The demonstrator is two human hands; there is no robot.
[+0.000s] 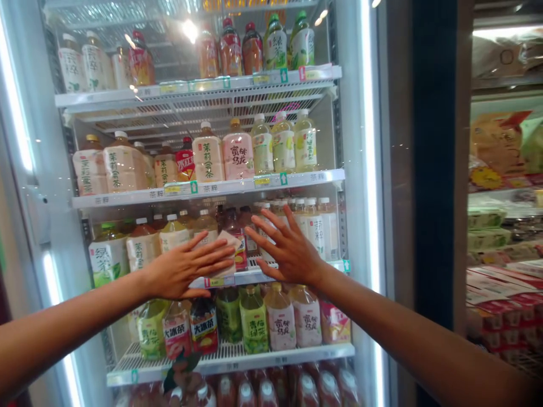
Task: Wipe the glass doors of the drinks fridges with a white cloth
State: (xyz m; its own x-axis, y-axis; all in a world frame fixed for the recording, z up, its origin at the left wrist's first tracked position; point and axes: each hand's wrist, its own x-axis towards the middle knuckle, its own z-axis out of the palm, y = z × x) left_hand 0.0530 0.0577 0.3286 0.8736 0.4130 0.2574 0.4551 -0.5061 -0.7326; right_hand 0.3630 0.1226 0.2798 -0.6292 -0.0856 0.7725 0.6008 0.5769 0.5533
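My left hand (186, 270) lies flat with its fingers stretched to the right, on the glass front of a drinks fridge (356, 169). Its fingertips rest on a small white cloth or tissue (228, 244). My right hand (285, 249) is spread open beside it, palm toward the glass, fingers pointing up and left, holding nothing. The two hands almost meet at the middle shelf (254, 277). Behind them stand bottled teas (207, 158) in several rows.
The fridge has several wire shelves full of tea bottles, with lit strips down both sides (367, 141). A dark pillar (432, 169) stands to the right. Beyond it is another chilled case (504, 226) with packaged food.
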